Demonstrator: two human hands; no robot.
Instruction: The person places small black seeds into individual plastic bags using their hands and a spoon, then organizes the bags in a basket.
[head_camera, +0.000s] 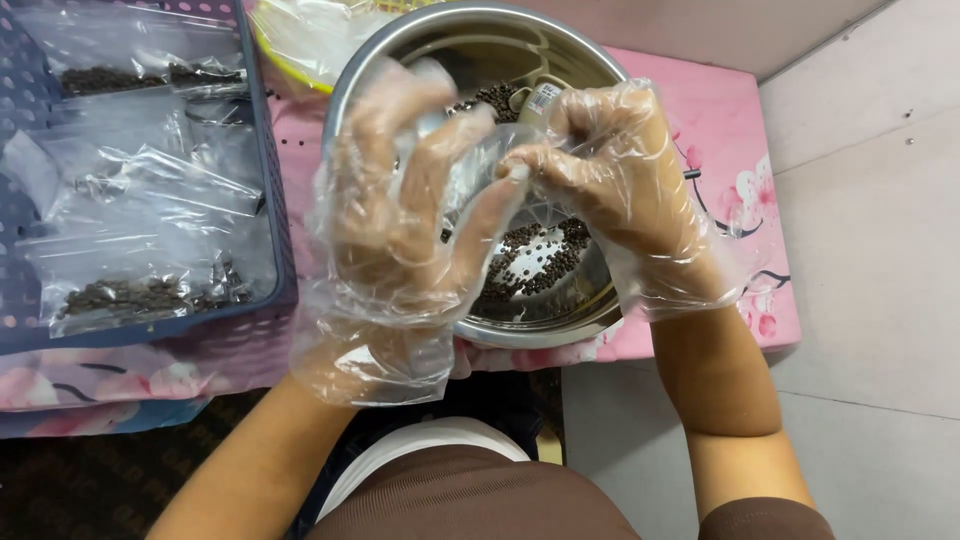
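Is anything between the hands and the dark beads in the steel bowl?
Only the small clear bag, which both the left hand and right hand pinch above the steel bowl. The dark beads beneath lie uncovered.

Before you, the round steel bowl of small dark seeds sits at the pink floral-covered table's near edge; the blue perforated plastic tray of clear seed-filled bags lies to its left.
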